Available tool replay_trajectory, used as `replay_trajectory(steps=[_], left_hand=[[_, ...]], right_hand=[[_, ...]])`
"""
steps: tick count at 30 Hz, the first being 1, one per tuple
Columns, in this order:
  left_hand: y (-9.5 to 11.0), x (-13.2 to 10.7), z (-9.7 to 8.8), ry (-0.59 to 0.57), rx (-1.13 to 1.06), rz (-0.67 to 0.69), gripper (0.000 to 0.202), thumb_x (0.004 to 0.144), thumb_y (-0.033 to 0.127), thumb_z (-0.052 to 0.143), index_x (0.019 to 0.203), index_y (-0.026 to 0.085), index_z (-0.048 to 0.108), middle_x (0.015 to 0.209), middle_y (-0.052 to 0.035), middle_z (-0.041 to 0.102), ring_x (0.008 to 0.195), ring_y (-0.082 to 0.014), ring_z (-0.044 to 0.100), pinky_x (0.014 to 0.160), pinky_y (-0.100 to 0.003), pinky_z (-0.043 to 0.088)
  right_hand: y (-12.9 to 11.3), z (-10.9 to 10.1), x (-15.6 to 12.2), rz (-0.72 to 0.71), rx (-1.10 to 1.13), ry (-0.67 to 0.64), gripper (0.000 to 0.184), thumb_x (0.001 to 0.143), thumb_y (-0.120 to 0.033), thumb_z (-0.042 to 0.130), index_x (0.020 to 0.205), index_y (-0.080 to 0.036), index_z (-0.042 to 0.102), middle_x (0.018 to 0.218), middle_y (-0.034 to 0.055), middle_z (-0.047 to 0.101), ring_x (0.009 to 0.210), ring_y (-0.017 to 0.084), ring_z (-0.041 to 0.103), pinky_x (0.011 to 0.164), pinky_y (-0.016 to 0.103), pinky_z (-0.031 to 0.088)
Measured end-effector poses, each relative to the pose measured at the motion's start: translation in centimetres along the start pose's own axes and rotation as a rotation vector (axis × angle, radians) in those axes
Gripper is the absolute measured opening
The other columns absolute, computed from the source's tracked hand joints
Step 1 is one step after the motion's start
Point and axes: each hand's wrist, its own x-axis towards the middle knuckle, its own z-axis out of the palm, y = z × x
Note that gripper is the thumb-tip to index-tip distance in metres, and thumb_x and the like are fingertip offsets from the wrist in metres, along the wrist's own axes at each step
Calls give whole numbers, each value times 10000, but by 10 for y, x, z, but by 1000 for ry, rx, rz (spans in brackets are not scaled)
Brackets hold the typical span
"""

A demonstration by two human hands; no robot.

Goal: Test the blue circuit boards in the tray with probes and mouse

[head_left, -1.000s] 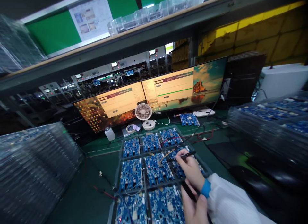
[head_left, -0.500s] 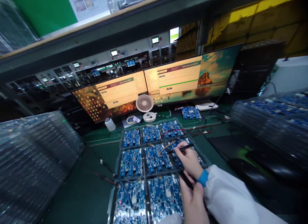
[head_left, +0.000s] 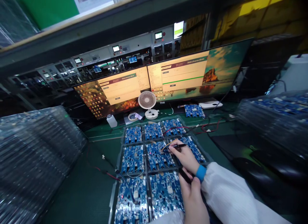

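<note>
Blue circuit boards (head_left: 132, 158), square and crusted with tiny pale components, lie flat in a divided plastic tray (head_left: 113, 198) with raised ribs between its compartments. Over the tray's middle-right part, the right hand (head_left: 186, 157) pinches a slim, smooth black pen-like tool (head_left: 181, 145), its tip side toward the centre board beside a thin tan wire (head_left: 169, 143). Just over the tray's lower right, the left hand (head_left: 194, 200) is closed round a thicker black handle (head_left: 184, 176). A matte blue wristband (head_left: 201, 173) meets a crinkled white sleeve (head_left: 228, 188) on the right arm.

Eight boards can be counted in the tray: three in the far row, three in the middle, two in the near. A ninth board (head_left: 194, 110) sits beyond the tray's far right corner. Behind the tray stand two monitors and one round white fan (head_left: 147, 100) with a spiral grille; one white bottle (head_left: 111, 121) is off its far left corner.

The hands partly cover the middle row's right board and hide the near right compartment. The tray's near edge is cut off, the tool's exact tip is hard to make out, and dark shapes right of the tray are too dim to name.
</note>
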Motion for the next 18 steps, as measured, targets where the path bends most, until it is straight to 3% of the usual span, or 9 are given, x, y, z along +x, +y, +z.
replay_trajectory(steps=[7, 18], left_hand=[[-1, 2, -2, 20, 6, -8, 513, 583, 489, 754, 956, 185, 574, 1084, -130, 670, 1155, -315, 564, 1000, -346, 435], [10, -10, -1, 36, 24, -12, 454, 680, 420, 704, 1047, 186, 577, 1140, -96, 653, 1169, -263, 559, 1007, -304, 425]], right_hand=[[1, 3, -1, -28, -36, 5, 247, 784, -472, 595, 807, -227, 610, 823, 15, 670, 783, 175, 606, 748, 322, 468], [-3, 5, -4, -37, -76, -9, 228, 811, -448, 578, 814, -223, 614, 829, 12, 676, 774, 169, 608, 745, 317, 464]])
